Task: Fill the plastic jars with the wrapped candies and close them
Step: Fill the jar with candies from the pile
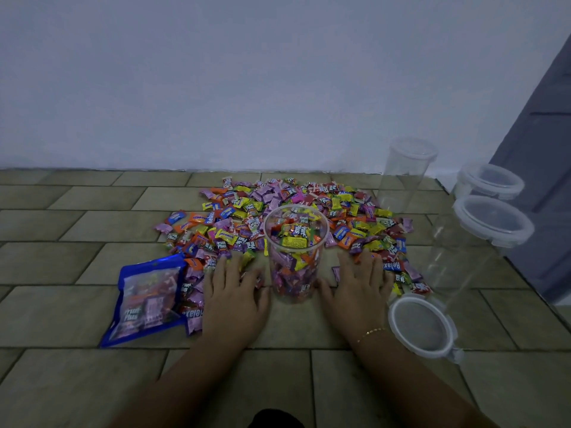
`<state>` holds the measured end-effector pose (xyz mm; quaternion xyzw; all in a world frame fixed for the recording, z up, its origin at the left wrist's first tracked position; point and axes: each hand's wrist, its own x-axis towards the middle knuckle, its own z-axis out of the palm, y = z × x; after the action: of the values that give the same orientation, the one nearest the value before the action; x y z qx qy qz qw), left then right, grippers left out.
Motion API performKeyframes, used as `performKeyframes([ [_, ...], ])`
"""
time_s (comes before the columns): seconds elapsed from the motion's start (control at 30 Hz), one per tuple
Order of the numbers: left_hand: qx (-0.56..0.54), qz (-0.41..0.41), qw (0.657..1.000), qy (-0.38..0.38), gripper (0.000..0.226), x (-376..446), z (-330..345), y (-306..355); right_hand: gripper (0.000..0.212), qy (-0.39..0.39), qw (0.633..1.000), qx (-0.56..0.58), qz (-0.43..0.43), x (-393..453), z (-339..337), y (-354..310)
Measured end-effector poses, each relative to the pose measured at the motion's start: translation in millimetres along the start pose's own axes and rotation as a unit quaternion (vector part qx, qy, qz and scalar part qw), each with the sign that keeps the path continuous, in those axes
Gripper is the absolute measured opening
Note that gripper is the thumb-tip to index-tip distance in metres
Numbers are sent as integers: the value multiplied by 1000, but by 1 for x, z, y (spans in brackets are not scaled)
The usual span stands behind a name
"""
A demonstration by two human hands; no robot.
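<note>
The open jar (295, 254), mostly full of candies, stands on the tiled floor (77, 230) between both hands. The left hand (233, 291) and right hand (358, 288) lie flat with straight fingers; their fingertips are lost in the candy pile (309, 205). A loose lid (421, 324) lies just right. Clear jars (404, 177) by the wall are hard to make out.

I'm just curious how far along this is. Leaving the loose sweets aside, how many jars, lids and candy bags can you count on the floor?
Open jar holding candies: 1
Empty jars with lids on: 3
Loose lid: 1
Blue candy bag: 1
Total: 6
</note>
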<state>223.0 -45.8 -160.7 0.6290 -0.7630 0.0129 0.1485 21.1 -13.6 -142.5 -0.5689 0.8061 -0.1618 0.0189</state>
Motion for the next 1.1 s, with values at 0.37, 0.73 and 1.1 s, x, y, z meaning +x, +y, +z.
performKeyframes([
  [0.37,-3,11,1000,-12,60,0,2,-1,61,-11,999,-18,-23,3,8,3],
  [0.73,-5,35,999,28,43,-1,3,-3,21,82,990,22,-113,2,14,4],
  [1.1,-17,6,1000,4,49,-1,-3,3,19,81,985,42,-143,1,15,3],
])
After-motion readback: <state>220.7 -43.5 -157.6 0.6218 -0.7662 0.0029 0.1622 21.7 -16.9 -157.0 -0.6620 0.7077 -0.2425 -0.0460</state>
